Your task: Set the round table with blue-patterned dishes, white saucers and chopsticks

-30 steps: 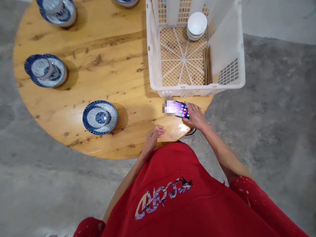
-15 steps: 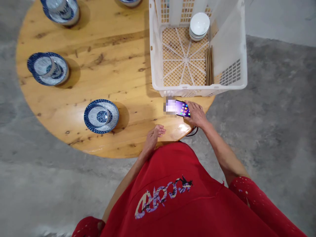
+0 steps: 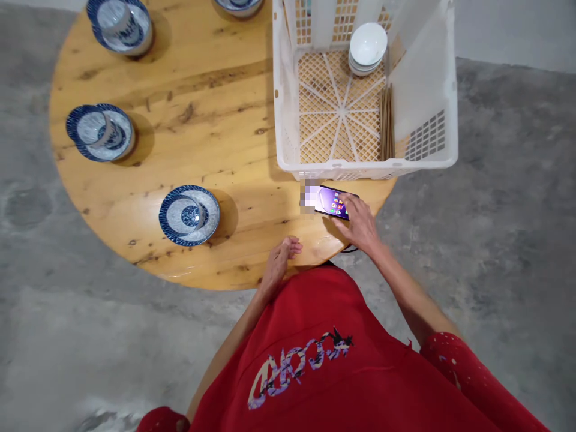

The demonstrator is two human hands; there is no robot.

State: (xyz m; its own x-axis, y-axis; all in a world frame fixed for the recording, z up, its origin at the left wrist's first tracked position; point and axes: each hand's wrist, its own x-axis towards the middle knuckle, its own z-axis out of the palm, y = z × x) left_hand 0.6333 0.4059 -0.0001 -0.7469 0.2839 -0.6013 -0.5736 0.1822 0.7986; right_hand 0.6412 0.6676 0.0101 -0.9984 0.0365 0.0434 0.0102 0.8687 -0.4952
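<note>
A smartphone with a lit purple home screen lies on the wooden table, its left end blurred out. Over its right end is my right hand, fingers spread across the screen and thumb apart near the phone's lower edge. My left hand rests at the table's near edge with fingers loosely bent and nothing in them. Left of that hand, a blue-and-white bowl holds a smaller cup or bowl. Just beyond the phone stands a white plastic crate.
Inside the crate are stacked white bowls and a bundle of chopsticks. More blue-and-white dishes stand along the left side of the round table. Grey floor surrounds the table.
My right hand has shifted from the phone's right end onto its screen, fingers more spread. My left hand's fingers are slightly more bent. The view has shifted a little.
</note>
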